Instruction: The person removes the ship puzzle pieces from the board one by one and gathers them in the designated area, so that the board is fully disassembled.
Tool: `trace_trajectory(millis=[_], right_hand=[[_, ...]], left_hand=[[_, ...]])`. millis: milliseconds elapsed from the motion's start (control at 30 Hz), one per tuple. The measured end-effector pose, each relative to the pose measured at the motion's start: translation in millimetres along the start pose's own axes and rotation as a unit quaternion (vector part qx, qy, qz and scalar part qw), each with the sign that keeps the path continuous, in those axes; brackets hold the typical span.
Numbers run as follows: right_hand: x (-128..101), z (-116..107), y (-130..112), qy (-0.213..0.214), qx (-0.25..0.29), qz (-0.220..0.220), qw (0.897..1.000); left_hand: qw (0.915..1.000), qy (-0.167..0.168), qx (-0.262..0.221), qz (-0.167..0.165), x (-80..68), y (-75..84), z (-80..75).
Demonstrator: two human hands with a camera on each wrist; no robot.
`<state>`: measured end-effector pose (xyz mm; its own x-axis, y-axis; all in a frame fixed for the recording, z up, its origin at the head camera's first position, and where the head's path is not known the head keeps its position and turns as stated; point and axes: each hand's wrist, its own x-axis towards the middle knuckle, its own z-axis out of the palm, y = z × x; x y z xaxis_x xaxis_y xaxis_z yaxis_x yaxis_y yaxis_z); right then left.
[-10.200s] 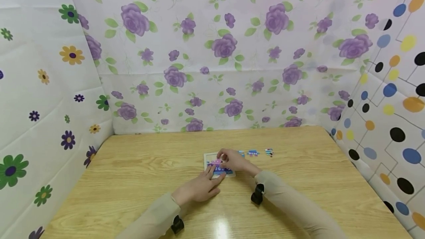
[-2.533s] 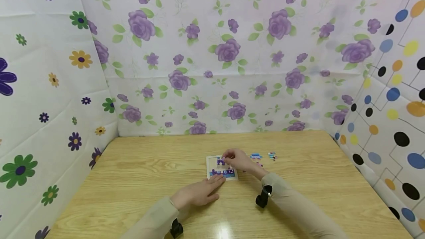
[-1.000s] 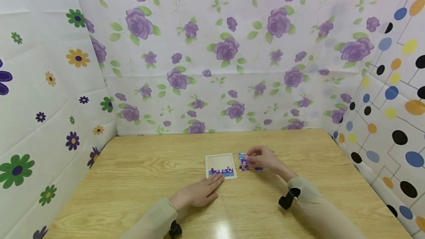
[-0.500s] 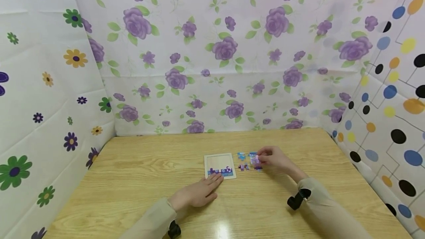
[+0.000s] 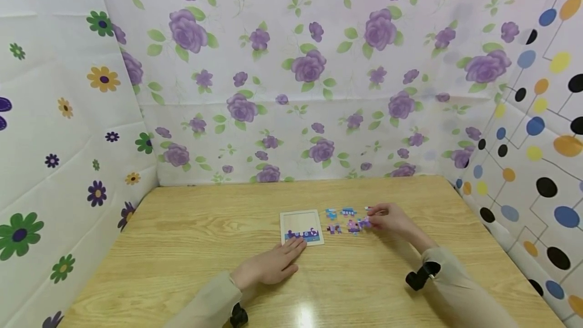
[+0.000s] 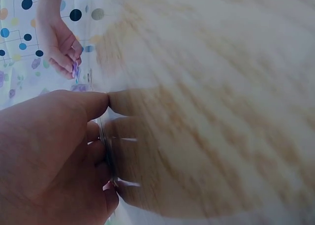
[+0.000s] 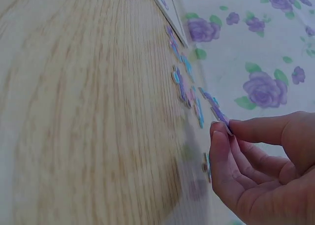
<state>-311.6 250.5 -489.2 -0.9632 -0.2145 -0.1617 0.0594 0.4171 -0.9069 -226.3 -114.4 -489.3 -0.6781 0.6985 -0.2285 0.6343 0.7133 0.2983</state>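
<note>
A small white puzzle tray (image 5: pixel 301 220) lies mid-table, with a row of purple and blue pieces along its near edge. My left hand (image 5: pixel 286 254) lies flat on the wood, fingertips at the tray's near edge; the left wrist view shows this hand (image 6: pixel 101 136) close up against the table. To the right, my right hand (image 5: pixel 370 221) pinches a purple puzzle piece (image 5: pixel 365 223) just above the table. The right wrist view shows the piece (image 7: pixel 220 115) between thumb and forefinger of my right hand (image 7: pixel 221 127). Several loose pieces (image 5: pixel 348 212) lie between tray and hand.
The wooden table (image 5: pixel 191 237) is walled by flowered sheets behind and left, and a dotted sheet (image 5: pixel 537 130) on the right. More loose pieces (image 7: pixel 180 83) lie in a line toward the tray (image 7: pixel 164 2). A black strap (image 5: pixel 418 277) sits on my right wrist.
My right hand has moved right, away from the tray, past the loose pieces, still pinching a purple piece. More pieces now lie beside the tray. The left hand has stayed put.
</note>
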Motion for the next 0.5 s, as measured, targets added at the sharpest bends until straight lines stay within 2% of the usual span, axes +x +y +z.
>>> trace_trajectory(millis=[300,500], right_hand=[[-6,-9,9,0.021,-0.018,0.004,1.000],[-8,-14,16,0.047,-0.058,0.022,0.997]], left_hand=[[1.0000,-0.005,-0.002,-0.003,0.7,-0.4,-1.6],[1.0000,-0.003,-0.001,-0.002,1.3,0.2,-1.3]])
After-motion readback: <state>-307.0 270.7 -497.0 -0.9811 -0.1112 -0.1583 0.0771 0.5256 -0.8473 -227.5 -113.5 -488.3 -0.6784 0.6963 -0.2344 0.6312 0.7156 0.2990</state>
